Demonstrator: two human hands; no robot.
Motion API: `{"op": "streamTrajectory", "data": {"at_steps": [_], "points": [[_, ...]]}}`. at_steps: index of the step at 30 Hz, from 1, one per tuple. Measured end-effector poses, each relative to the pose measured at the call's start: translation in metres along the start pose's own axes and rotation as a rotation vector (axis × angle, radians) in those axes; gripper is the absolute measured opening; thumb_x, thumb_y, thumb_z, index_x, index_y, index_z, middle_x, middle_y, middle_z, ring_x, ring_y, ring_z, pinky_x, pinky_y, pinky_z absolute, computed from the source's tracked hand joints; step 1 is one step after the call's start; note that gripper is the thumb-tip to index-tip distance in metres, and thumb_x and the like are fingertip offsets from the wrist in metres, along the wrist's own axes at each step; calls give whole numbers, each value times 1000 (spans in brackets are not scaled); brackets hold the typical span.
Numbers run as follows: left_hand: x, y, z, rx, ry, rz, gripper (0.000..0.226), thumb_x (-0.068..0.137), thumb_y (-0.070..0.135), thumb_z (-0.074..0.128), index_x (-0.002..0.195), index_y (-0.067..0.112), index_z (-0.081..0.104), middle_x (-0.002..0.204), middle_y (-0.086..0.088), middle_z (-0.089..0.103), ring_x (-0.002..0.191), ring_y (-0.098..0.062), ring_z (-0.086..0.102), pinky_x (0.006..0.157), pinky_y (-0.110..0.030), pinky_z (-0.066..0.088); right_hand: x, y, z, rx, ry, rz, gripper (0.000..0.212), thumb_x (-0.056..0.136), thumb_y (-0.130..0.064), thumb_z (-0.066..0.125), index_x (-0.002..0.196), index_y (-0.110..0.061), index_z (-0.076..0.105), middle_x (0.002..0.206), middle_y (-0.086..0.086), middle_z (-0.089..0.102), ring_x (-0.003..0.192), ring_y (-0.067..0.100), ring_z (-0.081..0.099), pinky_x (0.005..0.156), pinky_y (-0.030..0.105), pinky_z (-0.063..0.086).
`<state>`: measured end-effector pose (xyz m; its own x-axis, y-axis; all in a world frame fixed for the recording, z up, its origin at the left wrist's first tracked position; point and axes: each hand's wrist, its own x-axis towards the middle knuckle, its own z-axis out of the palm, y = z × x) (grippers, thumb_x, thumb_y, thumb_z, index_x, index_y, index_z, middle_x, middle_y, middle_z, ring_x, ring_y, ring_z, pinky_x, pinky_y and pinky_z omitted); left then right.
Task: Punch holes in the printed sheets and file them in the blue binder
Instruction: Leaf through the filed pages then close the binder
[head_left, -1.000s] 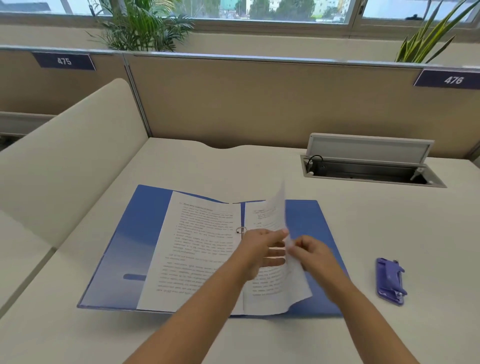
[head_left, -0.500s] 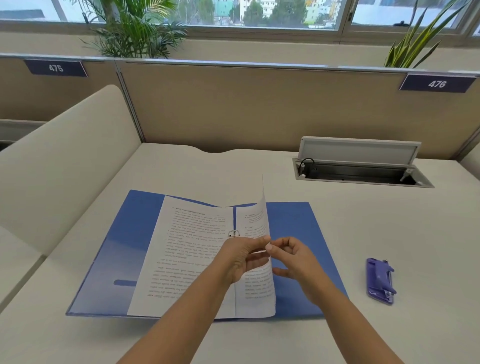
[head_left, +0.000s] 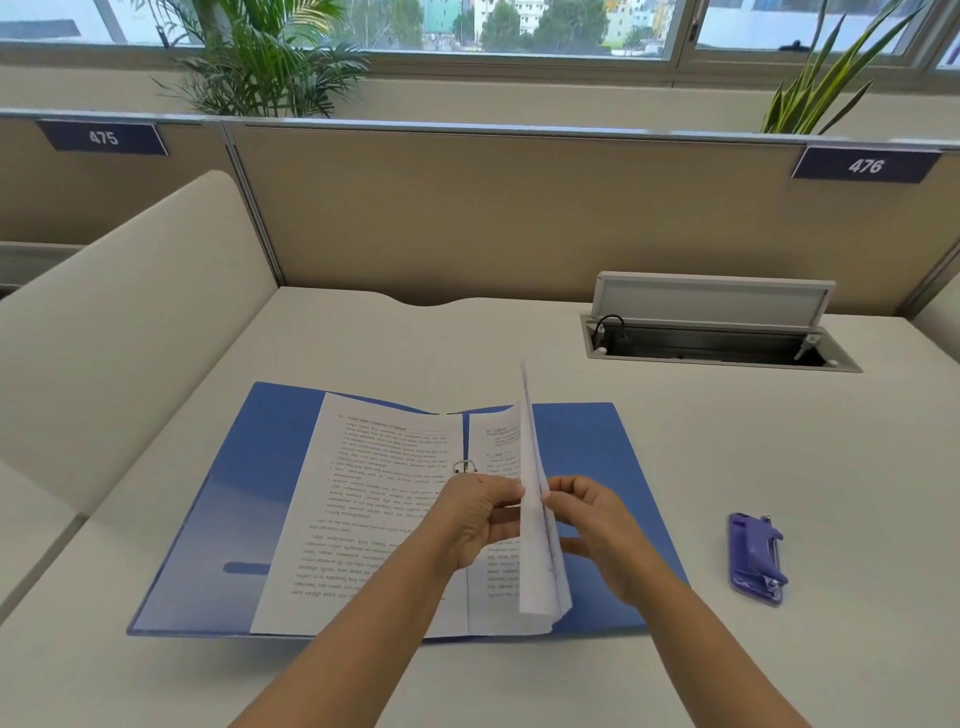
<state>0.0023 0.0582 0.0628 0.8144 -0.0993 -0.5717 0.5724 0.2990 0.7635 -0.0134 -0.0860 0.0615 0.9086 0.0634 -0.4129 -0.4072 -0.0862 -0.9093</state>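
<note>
The blue binder (head_left: 249, 499) lies open flat on the desk (head_left: 779, 457), holding printed sheets (head_left: 374, 519) on a metal ring (head_left: 464, 466) at its spine, with a thin raised sheaf (head_left: 537, 551) standing nearly on edge above the right-hand stack. The left hand (head_left: 475, 519) and right hand (head_left: 589, 519) pinch that sheaf between curled fingers and thumbs from either side, hiding the lower ring and part of the right-hand page. The purple hole punch (head_left: 756, 558) lies well apart to the right, a recessed cable tray (head_left: 717, 345) sits lid-up with a dim interior, and the print is too small to read.
</note>
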Motion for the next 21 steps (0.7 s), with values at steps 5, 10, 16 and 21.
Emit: {"op": "streamTrajectory", "data": {"at_steps": [5,10,16,21], "points": [[1,-4,5,161,128,72,7,80,-2,66,76,1,61,83,-12,69,68,-20,68,50,-26,54,3,1,-2,-310,184,-46,15,91,-22,53,78,-23,60,80,-4,66,73,14,62,58,21,44],[1,-3,2,185,170,81,14,76,1,73,74,0,59,84,-11,69,67,-20,67,49,-24,52,7,6,-15,-523,302,-106,21,91,-26,57,76,-13,64,75,-5,62,65,7,54,54,19,38],[1,24,-39,265,302,178,34,66,4,81,56,5,49,87,-26,68,74,-33,68,71,-42,58,14,13,-48,-465,367,-44,29,87,-27,62,73,-3,68,71,-8,63,67,15,57,59,27,41],[-3,52,-96,575,507,245,43,67,12,81,52,13,42,60,-9,54,55,-23,49,53,-29,38,19,25,-61,-444,423,-27,34,88,-27,61,61,-8,55,65,3,60,60,20,51,56,28,36]]}}
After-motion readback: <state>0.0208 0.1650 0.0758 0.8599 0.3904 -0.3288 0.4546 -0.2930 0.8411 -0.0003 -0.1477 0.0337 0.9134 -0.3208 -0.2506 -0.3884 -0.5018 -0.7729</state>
